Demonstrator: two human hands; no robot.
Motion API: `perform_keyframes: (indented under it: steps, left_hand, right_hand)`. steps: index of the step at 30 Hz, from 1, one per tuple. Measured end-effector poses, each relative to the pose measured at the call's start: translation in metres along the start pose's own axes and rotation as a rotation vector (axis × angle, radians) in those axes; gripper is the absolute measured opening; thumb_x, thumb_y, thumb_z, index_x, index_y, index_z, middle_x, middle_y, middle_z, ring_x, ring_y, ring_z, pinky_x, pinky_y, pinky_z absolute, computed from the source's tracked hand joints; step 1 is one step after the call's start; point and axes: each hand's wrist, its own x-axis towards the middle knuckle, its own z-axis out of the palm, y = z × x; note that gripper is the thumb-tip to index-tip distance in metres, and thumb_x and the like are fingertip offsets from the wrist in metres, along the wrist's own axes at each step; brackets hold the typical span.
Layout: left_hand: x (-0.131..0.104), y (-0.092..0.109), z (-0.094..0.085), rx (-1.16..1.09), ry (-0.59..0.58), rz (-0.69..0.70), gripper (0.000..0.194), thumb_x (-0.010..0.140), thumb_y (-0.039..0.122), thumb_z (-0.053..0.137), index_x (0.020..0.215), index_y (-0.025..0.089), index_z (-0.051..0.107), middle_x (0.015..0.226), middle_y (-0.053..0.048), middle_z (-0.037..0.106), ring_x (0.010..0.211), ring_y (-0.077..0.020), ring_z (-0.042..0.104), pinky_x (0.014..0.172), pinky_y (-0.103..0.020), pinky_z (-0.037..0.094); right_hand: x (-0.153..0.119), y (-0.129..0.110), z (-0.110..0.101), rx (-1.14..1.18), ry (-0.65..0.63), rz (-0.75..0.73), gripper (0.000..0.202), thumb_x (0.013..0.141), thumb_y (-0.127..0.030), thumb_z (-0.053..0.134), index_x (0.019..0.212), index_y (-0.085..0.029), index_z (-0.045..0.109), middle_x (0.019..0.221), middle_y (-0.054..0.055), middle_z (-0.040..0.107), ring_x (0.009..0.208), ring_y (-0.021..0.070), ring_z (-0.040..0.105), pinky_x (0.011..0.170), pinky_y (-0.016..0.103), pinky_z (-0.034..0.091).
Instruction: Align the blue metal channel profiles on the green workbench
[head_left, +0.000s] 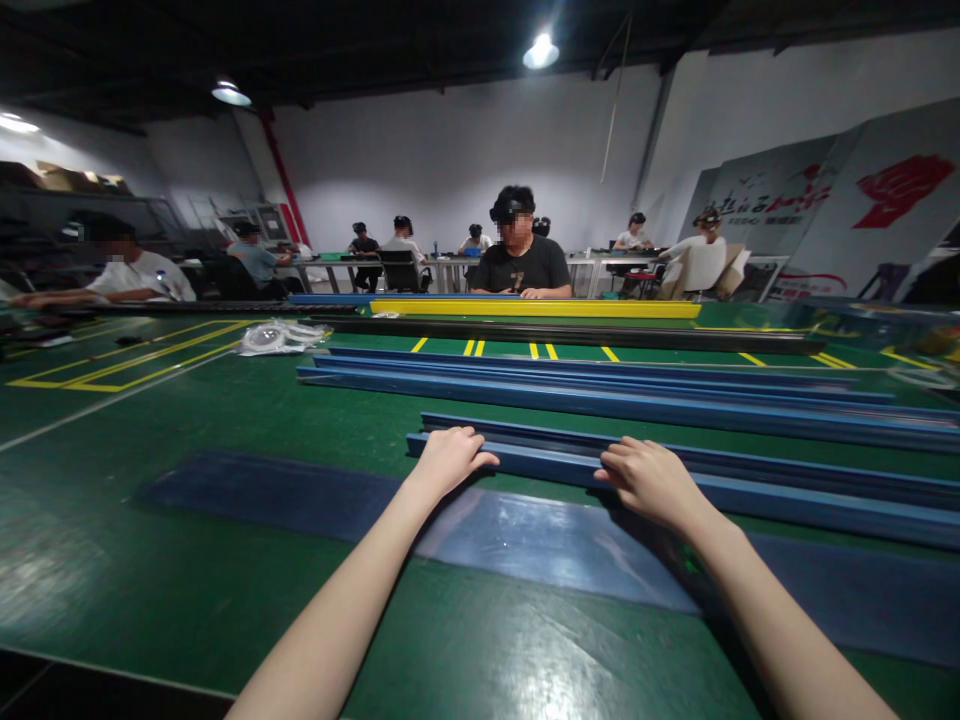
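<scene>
A long blue channel rail (540, 462) lies across the green table, its right end running out of view. My left hand (451, 458) grips its near wall close to the left end, fingers over the top edge and thumb on the front. Further right, my right hand (646, 478) closes over the same near wall in a similar way. In front of the rail, a flat, shiny, translucent bluish strip (525, 535) lies on the table, passing under both forearms.
Behind the held rail lie more blue rails (480, 385), a black rail (637, 336) and a yellow rail (540, 309). A clear plastic bag with coiled tubing (281, 337) rests at the back left. Across the table sits a person (525, 255); others work further off.
</scene>
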Motion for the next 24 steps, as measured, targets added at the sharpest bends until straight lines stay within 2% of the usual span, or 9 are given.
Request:
perform_keyframes:
  steps: [6, 13, 18, 24]
  left_hand:
    - [0.001, 0.003, 0.004, -0.014, 0.024, 0.038, 0.040, 0.082, 0.052, 0.043, 0.081, 0.017, 0.062, 0.085, -0.006, 0.063, 0.084, -0.0187, 0.059, 0.067, -0.024, 0.041]
    - [0.000, -0.006, -0.002, -0.044, -0.006, 0.018, 0.040, 0.080, 0.055, 0.045, 0.080, 0.018, 0.062, 0.085, -0.005, 0.064, 0.084, -0.0194, 0.060, 0.067, -0.024, 0.041]
    - [-0.001, -0.014, -0.007, -0.070, -0.042, -0.035, 0.039, 0.077, 0.056, 0.049, 0.080, 0.019, 0.062, 0.087, -0.005, 0.065, 0.083, -0.0206, 0.061, 0.066, -0.025, 0.041]
    - [-0.002, -0.019, -0.009, -0.097, -0.083, -0.082, 0.038, 0.073, 0.056, 0.053, 0.081, 0.020, 0.062, 0.090, -0.005, 0.065, 0.086, -0.0210, 0.060, 0.068, -0.025, 0.042]
  right_hand:
    - [-0.004, 0.003, 0.002, 0.016, -0.023, 0.019, 0.032, 0.088, -0.032, 0.035, 0.066, -0.019, 0.054, 0.072, 0.005, 0.060, 0.074, 0.0176, 0.053, 0.064, 0.027, 0.031]
    - [-0.004, 0.001, 0.005, 0.100, -0.048, 0.054, 0.035, 0.087, -0.036, 0.032, 0.072, -0.018, 0.058, 0.077, 0.007, 0.062, 0.075, 0.0183, 0.056, 0.065, 0.027, 0.036]
    - [-0.002, -0.003, 0.006, 0.182, -0.029, 0.081, 0.037, 0.087, -0.041, 0.032, 0.082, -0.019, 0.061, 0.088, 0.008, 0.063, 0.081, 0.0193, 0.058, 0.068, 0.027, 0.038]
    - [0.010, -0.020, 0.010, 0.272, 0.011, 0.086, 0.036, 0.089, -0.042, 0.028, 0.095, -0.022, 0.057, 0.091, 0.005, 0.065, 0.083, 0.0174, 0.059, 0.068, 0.025, 0.040]
